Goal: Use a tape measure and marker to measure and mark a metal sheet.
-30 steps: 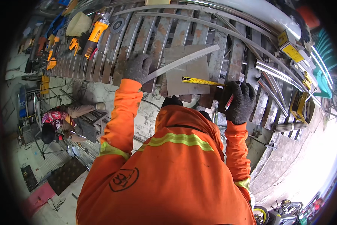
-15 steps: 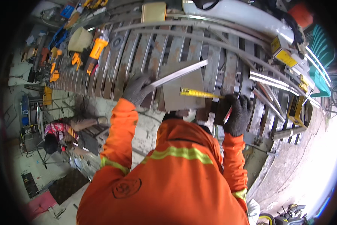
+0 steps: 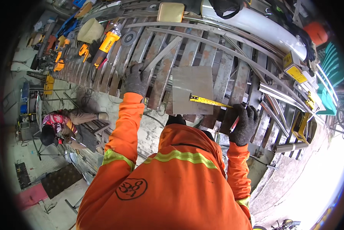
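Observation:
My left hand [image 3: 135, 80], in a dark grey glove, is closed on the near end of a flat grey metal bar [image 3: 162, 53]. The bar slants away to the upper right above the bench slats. To its right lies a square grey metal plate [image 3: 191, 78]. A yellow tape measure [image 3: 210, 101] stretches its blade from over the plate's lower part to my gloved right hand [image 3: 244, 124], which is closed around that end; the case is hidden. A thin red-and-white stick, perhaps a marker [image 3: 234, 125], also shows in my right hand.
The slatted metal bench [image 3: 221, 82] carries a yellow angle grinder [image 3: 107, 45], a grey disc [image 3: 129, 38], long strips and a yellow box [image 3: 294, 67]. Loose metal profiles [image 3: 281, 94] lie at the right. A person [image 3: 61, 124] crouches on the floor at left.
My left hand has drawn the bar left, off the plate, and it points more steeply away. My right hand still grips the tape measure. The whole view has shifted a little.

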The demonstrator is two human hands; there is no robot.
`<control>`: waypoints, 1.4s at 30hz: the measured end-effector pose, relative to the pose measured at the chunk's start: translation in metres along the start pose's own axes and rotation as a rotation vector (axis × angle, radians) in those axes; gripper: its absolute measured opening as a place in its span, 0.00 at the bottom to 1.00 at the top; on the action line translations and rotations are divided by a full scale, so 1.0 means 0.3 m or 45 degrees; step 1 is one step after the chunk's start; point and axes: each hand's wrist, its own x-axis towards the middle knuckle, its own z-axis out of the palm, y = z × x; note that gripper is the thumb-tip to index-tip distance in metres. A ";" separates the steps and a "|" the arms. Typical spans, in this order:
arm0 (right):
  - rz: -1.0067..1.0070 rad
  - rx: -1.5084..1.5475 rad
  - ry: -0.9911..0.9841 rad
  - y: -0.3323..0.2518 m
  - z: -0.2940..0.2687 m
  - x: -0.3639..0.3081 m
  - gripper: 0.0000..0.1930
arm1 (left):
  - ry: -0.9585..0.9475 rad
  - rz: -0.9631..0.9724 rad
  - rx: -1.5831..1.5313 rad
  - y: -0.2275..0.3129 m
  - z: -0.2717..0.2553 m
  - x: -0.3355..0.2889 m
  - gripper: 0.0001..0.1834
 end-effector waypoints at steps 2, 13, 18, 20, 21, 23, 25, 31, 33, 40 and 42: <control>0.010 0.062 0.037 0.020 0.010 -0.006 0.21 | -0.389 -0.014 -0.108 0.110 -0.016 0.000 0.23; -0.018 0.279 0.202 0.050 0.016 0.009 0.25 | -0.869 -0.287 -0.094 0.393 0.046 -0.097 0.51; 0.038 0.377 0.312 0.060 0.032 0.000 0.24 | -0.757 -0.145 -0.367 0.352 0.135 0.008 0.46; 0.208 0.596 0.373 0.077 0.070 -0.028 0.18 | -0.734 -0.096 -0.419 0.366 0.158 0.095 0.44; 0.294 0.706 0.410 0.083 0.083 -0.033 0.15 | -0.719 -0.064 -0.444 0.368 0.184 0.133 0.43; 0.242 0.607 0.378 0.071 0.068 -0.022 0.10 | -0.684 0.199 -0.242 0.371 0.236 0.169 0.51; 0.198 0.509 0.350 0.072 0.054 -0.019 0.11 | -0.791 0.407 -0.074 0.406 0.258 0.177 0.61; 0.179 0.529 0.385 0.051 0.041 -0.013 0.09 | -1.278 0.403 0.230 0.571 0.198 0.218 0.83; 0.198 0.512 0.385 0.051 0.040 -0.014 0.09 | -1.298 0.481 0.228 0.590 0.193 0.237 0.80; 0.228 0.509 0.374 0.053 0.034 -0.017 0.10 | -1.490 0.292 -0.350 0.502 0.090 0.397 0.46; 0.206 0.473 0.373 0.072 0.041 -0.022 0.10 | -1.502 0.122 -0.563 0.433 0.040 0.431 0.38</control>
